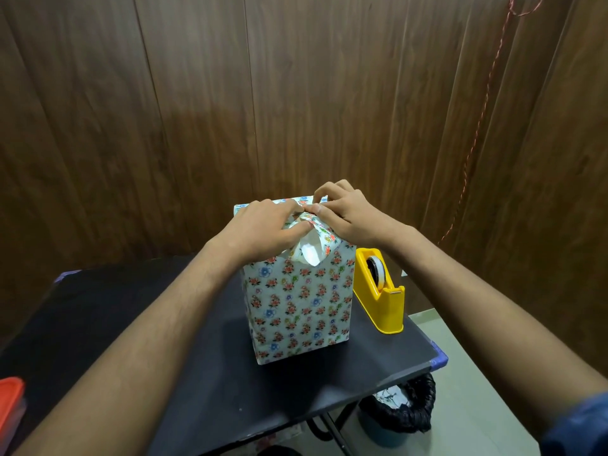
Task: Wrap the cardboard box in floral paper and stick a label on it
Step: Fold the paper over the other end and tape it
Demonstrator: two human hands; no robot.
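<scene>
The left hand (263,230) lies palm-down on top of the tall upright cardboard box wrapped in white floral-print paper (299,307), fingers flat, thumb pinning the gathered folds; the right hand (348,213) meets it at the centre of the top, its fingertips (317,209) pinched onto a paper fold. Neither hand holds tape. A loose paper flap (311,251), white underside showing, hangs unsecured over the near top edge. The box stands near the middle of the black tabletop (138,324), with the yellow plastic tape dispenser (380,291) just beside it on the right. Assessed risks: releasing either hand to reach for tape is likely to let the folds spring open; uneven pressing could crease or tear the paper at the corners; downward force off-centre may tip the tall box toward the dispenser. No label is visible anywhere in view, so that step appears outstanding.
</scene>
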